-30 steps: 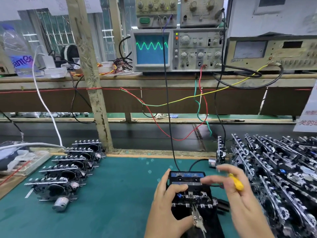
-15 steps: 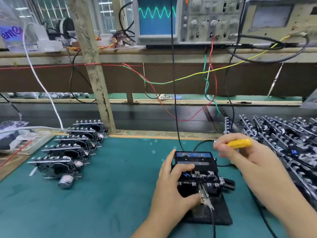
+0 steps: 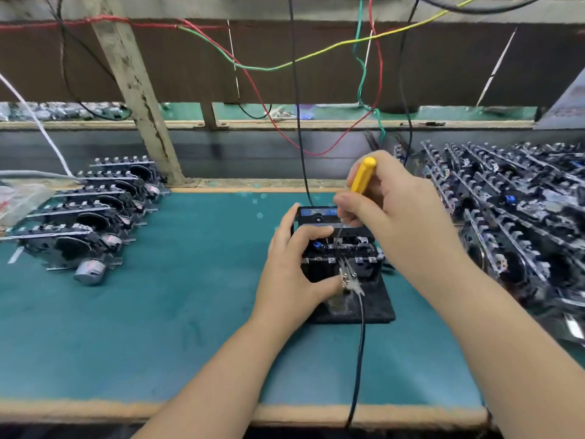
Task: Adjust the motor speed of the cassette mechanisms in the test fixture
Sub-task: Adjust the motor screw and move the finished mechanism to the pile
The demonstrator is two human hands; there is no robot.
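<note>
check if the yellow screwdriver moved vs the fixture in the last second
Yes. The screwdriver, gripped in the right hand, swung from off the fixture's right side to upright over the mechanism, tip down.

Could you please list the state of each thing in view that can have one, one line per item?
left hand: grips the cassette mechanism in the test fixture.
right hand: holds the yellow screwdriver, tip down on the mechanism.
alligator clip: clipped at the mechanism's near edge.
row of mechanisms on the left: lined up on the green mat.
pile of mechanisms on the right: heaped together.
</note>
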